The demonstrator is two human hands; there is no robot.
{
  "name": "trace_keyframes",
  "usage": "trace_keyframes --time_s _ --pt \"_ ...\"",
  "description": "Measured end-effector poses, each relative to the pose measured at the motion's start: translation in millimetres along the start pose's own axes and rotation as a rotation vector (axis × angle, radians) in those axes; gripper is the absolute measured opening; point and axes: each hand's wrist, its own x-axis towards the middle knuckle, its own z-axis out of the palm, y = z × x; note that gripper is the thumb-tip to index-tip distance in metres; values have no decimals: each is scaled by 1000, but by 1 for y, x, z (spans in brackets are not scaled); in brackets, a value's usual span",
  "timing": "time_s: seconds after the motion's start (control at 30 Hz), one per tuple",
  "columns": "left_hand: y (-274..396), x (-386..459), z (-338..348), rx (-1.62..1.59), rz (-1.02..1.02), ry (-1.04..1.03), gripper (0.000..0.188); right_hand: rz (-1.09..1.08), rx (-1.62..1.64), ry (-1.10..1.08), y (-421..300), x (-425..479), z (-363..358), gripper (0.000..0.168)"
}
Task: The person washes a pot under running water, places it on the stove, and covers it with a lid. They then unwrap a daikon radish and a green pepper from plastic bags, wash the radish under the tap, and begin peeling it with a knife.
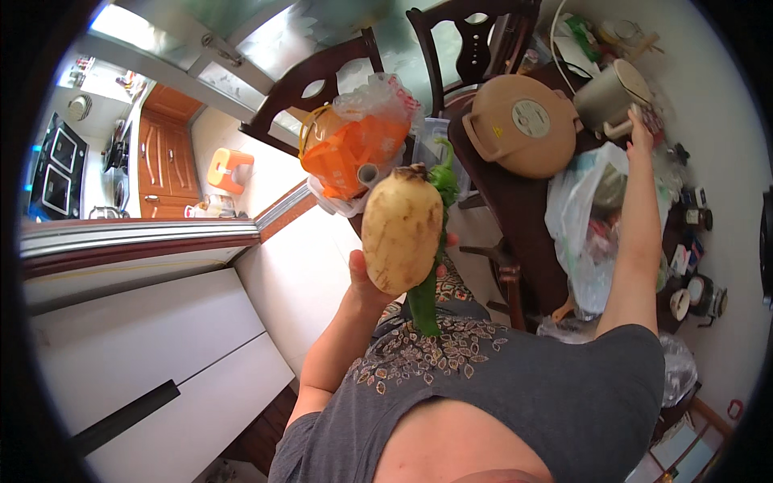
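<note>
My left hand (371, 290) is wrapped around a pale, oblong lotus root section (403, 232) and a long green pepper (426, 305). The root has brown stains and a dark node at its top end. Behind it, the pepper's curled stem and its lower tip show on either side. My right arm stretches over the table, and my right hand (640, 137) is at the handle of a beige kettle-like jug (613, 93). Whether its fingers grip that handle is hard to see. Just below that hand sits a white plastic bag (577, 223) with food inside.
On the dark wooden table (513, 211) lies a round tan lidded pot (531, 127). Jars (699, 217) and a small cup (680, 303) line the wall. Dark chairs (332, 81) stand opposite, near an orange bag (362, 154). A white cabinet (181, 338) is at left, beside a kitchen doorway.
</note>
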Motion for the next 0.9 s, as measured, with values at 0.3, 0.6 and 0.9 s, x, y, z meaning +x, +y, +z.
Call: trace_keyframes --time_s 0.3,0.6,0.9 --pt "16 98 -18 -1 -192 13 106 208 53 -157 33 84 -29 51" --pt "20 105 -55 -166 -264 -2 106 200 264 -246 15 103 5 32" --pt "77 89 -49 -197 -81 -139 86 -12 277 -337 -90 1 -9 29"
